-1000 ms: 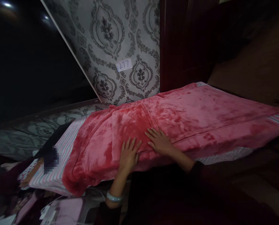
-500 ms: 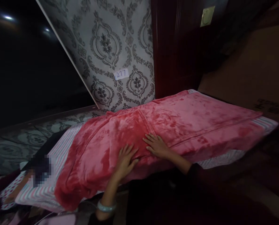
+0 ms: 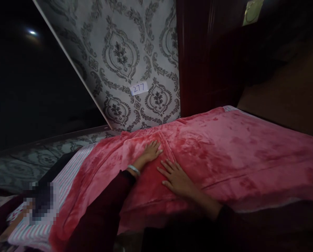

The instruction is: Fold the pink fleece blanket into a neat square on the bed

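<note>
A plush pink-red blanket (image 3: 224,150) lies spread over a bed with a striped sheet (image 3: 67,175). My left hand (image 3: 151,152) rests flat on the blanket near its far edge, fingers stretched out, a pale bangle on the wrist and a dark red sleeve behind it. My right hand (image 3: 176,177) lies flat on the blanket just nearer to me, fingers spread. Neither hand holds anything.
A wall with grey damask wallpaper (image 3: 125,59) carries a small label reading 277 (image 3: 139,88). A dark red wooden door frame (image 3: 198,63) stands right of it. A person lies at the bed's left end (image 3: 41,203), partly blurred. The left side is dark.
My left hand has slid forward across the blanket, from the near edge to further up. The right hand stays flat in much the same spot. The view has shifted closer.
</note>
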Demonstrator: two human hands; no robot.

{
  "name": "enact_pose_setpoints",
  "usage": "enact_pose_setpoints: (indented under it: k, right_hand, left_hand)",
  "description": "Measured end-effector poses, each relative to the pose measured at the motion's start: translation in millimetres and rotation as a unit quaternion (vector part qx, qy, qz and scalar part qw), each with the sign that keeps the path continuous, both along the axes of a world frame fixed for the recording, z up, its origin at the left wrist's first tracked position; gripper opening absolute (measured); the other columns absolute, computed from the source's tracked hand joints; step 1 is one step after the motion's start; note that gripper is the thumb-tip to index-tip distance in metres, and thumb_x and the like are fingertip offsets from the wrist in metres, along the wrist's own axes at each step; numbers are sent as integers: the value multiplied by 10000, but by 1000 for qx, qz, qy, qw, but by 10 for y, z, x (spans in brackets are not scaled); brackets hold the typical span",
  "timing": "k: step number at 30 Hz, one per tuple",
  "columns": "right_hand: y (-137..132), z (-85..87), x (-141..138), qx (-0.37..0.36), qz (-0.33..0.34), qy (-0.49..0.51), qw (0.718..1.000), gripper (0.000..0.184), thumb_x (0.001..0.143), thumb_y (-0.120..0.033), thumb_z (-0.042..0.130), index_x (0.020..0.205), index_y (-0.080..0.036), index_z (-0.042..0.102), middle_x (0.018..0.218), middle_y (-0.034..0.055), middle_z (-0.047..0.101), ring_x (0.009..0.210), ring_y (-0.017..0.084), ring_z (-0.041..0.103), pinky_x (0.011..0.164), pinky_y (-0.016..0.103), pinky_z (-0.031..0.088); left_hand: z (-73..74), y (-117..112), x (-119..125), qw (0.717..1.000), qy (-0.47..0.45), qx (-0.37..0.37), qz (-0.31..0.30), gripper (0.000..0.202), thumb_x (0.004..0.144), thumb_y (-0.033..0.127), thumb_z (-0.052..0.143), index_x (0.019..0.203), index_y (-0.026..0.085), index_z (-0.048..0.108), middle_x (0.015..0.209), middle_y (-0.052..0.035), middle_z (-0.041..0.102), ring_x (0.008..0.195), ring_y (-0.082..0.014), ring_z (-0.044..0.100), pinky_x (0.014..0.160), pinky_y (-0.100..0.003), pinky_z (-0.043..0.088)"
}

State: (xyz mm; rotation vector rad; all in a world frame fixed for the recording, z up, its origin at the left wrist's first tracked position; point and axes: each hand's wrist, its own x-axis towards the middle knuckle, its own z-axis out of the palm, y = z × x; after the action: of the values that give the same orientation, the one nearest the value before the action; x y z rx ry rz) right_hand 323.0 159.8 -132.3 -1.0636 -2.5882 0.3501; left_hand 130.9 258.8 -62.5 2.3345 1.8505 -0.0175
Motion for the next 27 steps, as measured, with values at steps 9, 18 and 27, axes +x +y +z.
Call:
enact_pose_setpoints:
  k: [9,18,27]
  right_hand:
    - [-25,127,31,-78,9,7,997,618,1030,-422,526,1624,-345,374,1707,38,218,1590,320,136,1256,648,124]
    - [-26,13,16,-78,6,22,997,646,1014,-412,534,1630,-357,350,1703,45,236,1582,355,152,1226,714,107]
    - [-13,2,2,-27,-4,-8,1000,581,1037,-426,491,1605,-322,424,1694,78,281,1571,349,188,1214,684,169]
  left_hand:
    - [-90,801,117,999,20,-2,33,694,1042,558,365,1657,259,248,1733,-91,204,1604,-345,147,1273,-602,119]
    - [-349,879,96,998,25,35,42,701,1024,602,335,1653,299,271,1726,-41,258,1586,-356,223,1279,-628,104]
    - [-15,857,76,997,-31,14,74,656,1051,538,236,1657,286,256,1731,-16,227,1599,-275,209,1294,-547,182]
